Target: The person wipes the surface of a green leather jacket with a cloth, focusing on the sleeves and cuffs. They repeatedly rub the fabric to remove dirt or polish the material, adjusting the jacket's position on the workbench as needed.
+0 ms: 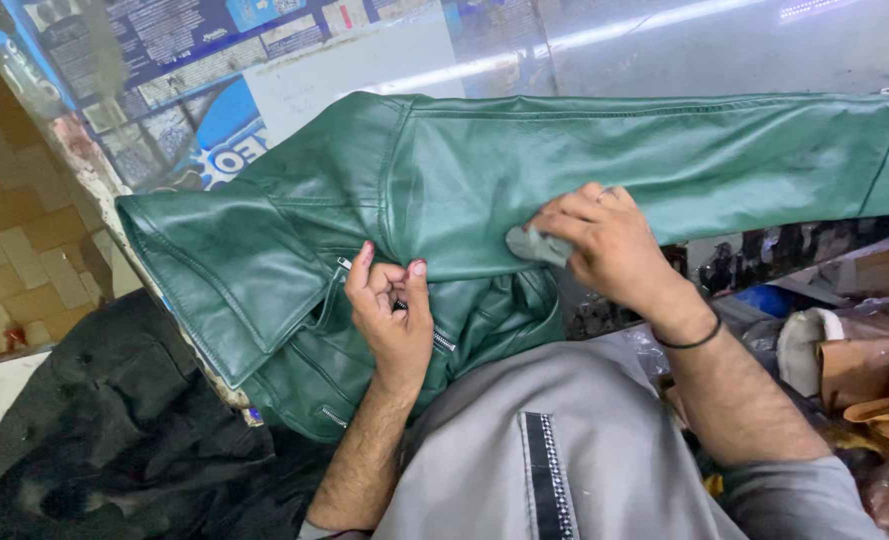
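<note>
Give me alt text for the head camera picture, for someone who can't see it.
A person works on a green leather jacket spread over a counter edge: the right hand presses a small grey cloth against the leather, and the left hand pinches the jacket beside a zipper. A dark garment lies at lower left.

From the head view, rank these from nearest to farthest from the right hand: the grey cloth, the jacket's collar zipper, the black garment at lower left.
1. Grey cloth: under the right hand, pressed on the green leather jacket.
2. Collar zipper: to its left, by the left hand.
3. Black garment: far lower left, below the jacket.
</note>
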